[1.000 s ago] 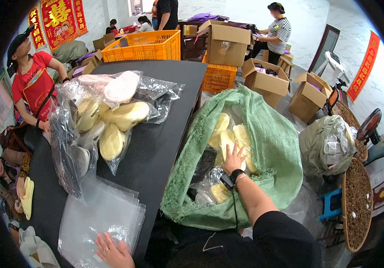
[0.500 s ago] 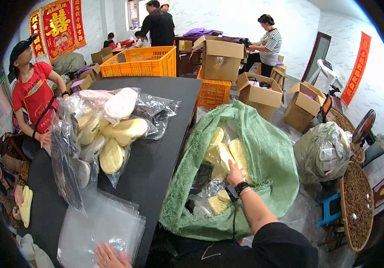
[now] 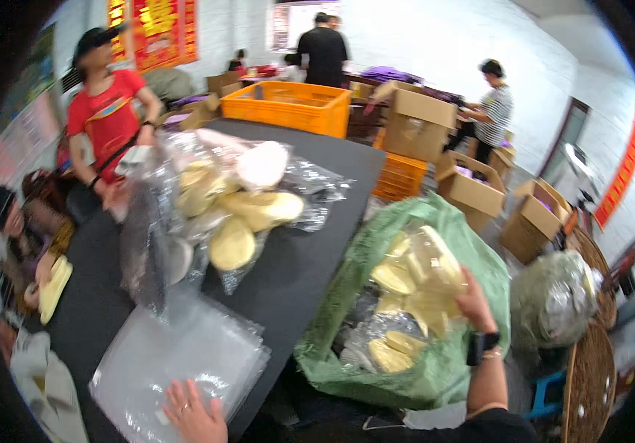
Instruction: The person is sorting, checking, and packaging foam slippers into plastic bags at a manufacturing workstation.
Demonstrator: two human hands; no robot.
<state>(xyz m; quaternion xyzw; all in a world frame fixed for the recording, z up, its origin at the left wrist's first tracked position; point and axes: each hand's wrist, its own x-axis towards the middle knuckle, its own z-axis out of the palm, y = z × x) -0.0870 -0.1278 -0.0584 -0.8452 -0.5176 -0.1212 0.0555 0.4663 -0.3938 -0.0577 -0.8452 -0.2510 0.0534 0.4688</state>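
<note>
My left hand lies flat, fingers spread, on a stack of transparent plastic bags at the table's near end. At the right, my right hand grips the edge of bagged yellow slippers in the mouth of a large green woven sack. More yellow slippers in plastic lie lower in the sack, beside some dark and grey ones that are partly hidden. On the table, beyond the flat bags, is a heap of bagged slippers in yellow, pink and grey.
The black table runs away from me, with an orange crate at its far end. A person in red stands left; another nearer person holds a yellow slipper. Open cardboard boxes and a stuffed sack stand right.
My right hand has moved rightward in the sack and now holds bagged yellow slippers, lifted somewhat. My left hand stays on the plastic bags. The whole view has swung left.
</note>
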